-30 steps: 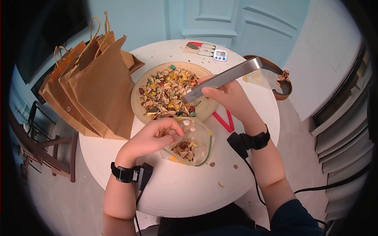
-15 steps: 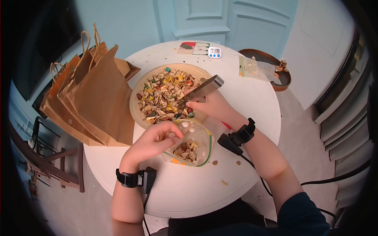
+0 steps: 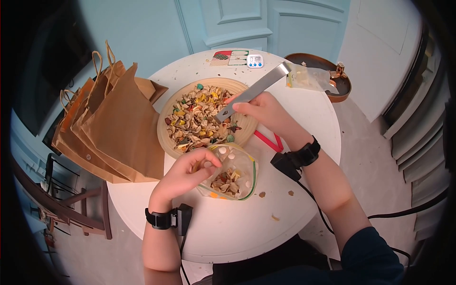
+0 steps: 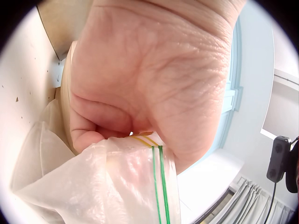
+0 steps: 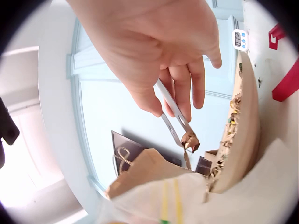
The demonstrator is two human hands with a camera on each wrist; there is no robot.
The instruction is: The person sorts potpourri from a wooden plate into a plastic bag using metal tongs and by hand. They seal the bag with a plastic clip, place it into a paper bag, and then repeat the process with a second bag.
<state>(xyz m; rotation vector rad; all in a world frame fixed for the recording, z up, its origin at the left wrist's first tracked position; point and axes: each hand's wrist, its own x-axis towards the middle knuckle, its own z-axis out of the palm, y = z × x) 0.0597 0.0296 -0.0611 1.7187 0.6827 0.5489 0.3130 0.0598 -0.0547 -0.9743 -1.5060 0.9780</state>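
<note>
My left hand [image 3: 183, 173] pinches the rim of a clear zip bag [image 3: 248, 166] with a green and yellow seal; its mouth gapes upward and some dried petals [image 3: 227, 183] lie inside. My right hand [image 3: 273, 116] holds metal tongs [image 3: 260, 90], thumb on one arm and fingers on the other. A brown dried piece [image 5: 190, 141] is caught between the tong tips in the right wrist view. Below the tips, a round wooden plate [image 3: 248, 124] bears a heap of potpourri [image 3: 197, 111] in tan, yellow, green and red.
Brown paper bags [image 3: 118, 123] stand at the left. A red V-shaped tool [image 3: 268, 141] lies right of the plate. Farther back are a white timer [image 3: 255, 61], a printed card [image 3: 230, 58], and another plastic bag [image 3: 304, 78] by a brown tray [image 3: 344, 94]. Loose bits dot the table.
The right hand lowered the tongs to the potpourri, then raised them slightly, now with a dried piece in the tips. The left hand keeps its pinch on the bag.
</note>
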